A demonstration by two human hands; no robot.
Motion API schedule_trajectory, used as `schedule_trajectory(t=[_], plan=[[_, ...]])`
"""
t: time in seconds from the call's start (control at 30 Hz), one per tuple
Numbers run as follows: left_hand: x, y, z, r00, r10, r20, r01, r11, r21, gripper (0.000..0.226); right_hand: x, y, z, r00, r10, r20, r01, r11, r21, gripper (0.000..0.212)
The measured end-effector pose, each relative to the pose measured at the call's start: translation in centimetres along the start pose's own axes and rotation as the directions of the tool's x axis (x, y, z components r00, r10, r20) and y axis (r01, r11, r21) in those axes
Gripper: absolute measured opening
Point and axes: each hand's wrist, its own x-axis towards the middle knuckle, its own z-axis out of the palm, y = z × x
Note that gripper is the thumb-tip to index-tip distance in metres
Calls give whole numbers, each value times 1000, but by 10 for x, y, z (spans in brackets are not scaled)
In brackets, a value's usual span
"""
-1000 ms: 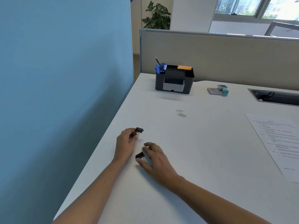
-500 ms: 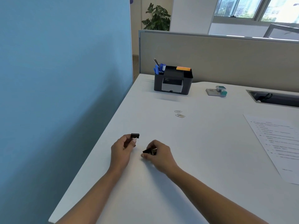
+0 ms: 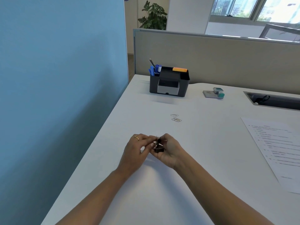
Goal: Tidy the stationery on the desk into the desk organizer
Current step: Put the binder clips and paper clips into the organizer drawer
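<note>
Meeting above the near-left part of the white bench (image 3: pixel 211 151), the two hands hold a pair of black binder clips (image 3: pixel 159 149) between them, just off the surface. The left grip (image 3: pixel 136 148), a ring (image 3: pixel 137 138) on one finger, pinches at the clips' wire handles with thumb and fingertips; the right grip (image 3: pixel 170 150) is curled round their black bodies from the other side. Which clip sits in which hand cannot be told. Well apart from them, at the far-left corner of the bench, stands the dark organizer (image 3: pixel 153 86), with blue pens (image 3: pixel 155 69) upright in its left compartment, orange notes (image 3: pixel 179 69) at its back right and a pale drawer (image 3: pixel 168 88) in its front. Two paper clips (image 3: pixel 176 118) lie loose on the bench between the hands and the organizer. To the organizer's right rests a small teal and grey item (image 3: pixel 214 93), too small to name. A printed sheet (image 3: pixel 276 146) lies flat at the right edge, and beyond it a dark cable recess (image 3: pixel 276 101) is cut into the top. A blue panel (image 3: pixel 56 78) walls the bench's left side and a beige partition (image 3: pixel 211 62) closes its far side. Behind that stand a leafy plant (image 3: pixel 153 15) and bright windows (image 3: pixel 259 8).
</note>
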Motion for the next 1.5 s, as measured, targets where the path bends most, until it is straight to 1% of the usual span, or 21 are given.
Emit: schedule_trajectory(t=[0.1, 0.2, 0.27, 0.37, 0.5, 0.6, 0.77, 0.87, 0.97, 1.03, 1.13, 1.3, 1.4, 1.43, 1.47, 1.5], plan=[[14, -7, 3, 1000, 19, 16, -20, 1000, 13, 43, 8, -12, -1, 1000, -3, -17, 3, 1000, -6, 22], [37, -19, 5, 999, -36, 23, 35, 999, 36, 42, 16, -31, -1, 998, -33, -55, 29, 997, -69, 33], [55, -31, 6, 994, -99, 38, 94, 990, 106, 41, 23, -45, 2, 993, -63, -96, 53, 993, -107, 37], [81, -51, 10, 979, -188, 74, 162, 948, 273, 38, 37, -69, 8, 984, -104, -144, 88, 990, -115, 35], [110, -70, 14, 958, -248, 147, 170, 898, 406, 42, 56, -107, 23, 974, -159, -163, 153, 987, -49, 31], [121, -80, 19, 935, -314, 164, 199, 848, 491, 44, 68, -143, 43, 965, -218, -144, 218, 976, -16, 30], [141, -92, 23, 925, -372, 79, 260, 771, 582, 52, 85, -193, 82, 947, -313, -74, 321, 936, 148, 24], [151, -95, 24, 913, -403, 61, 284, 736, 614, 54, 100, -209, 99, 937, -332, -109, 347, 922, 173, 18], [156, -98, 24, 908, -416, 59, 288, 718, 633, 56, 115, -215, 106, 935, -320, -155, 342, 929, 141, 24], [158, -99, 25, 911, -410, 50, 286, 714, 639, 56, 122, -219, 108, 929, -318, -189, 341, 934, 106, 23], [157, -99, 26, 915, -401, 41, 286, 717, 636, 56, 128, -227, 107, 921, -313, -230, 331, 943, 41, 32], [157, -97, 25, 915, -402, 39, 283, 706, 649, 56, 120, -232, 112, 927, -332, -176, 335, 942, -14, 27], [156, -97, 25, 917, -397, 32, 282, 704, 652, 56, 122, -232, 108, 933, -337, -129, 329, 941, -77, 40], [156, -97, 25, 918, -396, 28, 284, 704, 651, 56, 123, -232, 106, 932, -346, -113, 333, 936, -114, 41], [156, -97, 25, 918, -395, 26, 285, 706, 649, 56, 124, -231, 105, 926, -365, -99, 344, 922, -176, 37], [156, -97, 25, 919, -394, 25, 286, 708, 646, 55, 126, -230, 103, 907, -411, -93, 375, 887, -270, 30]])
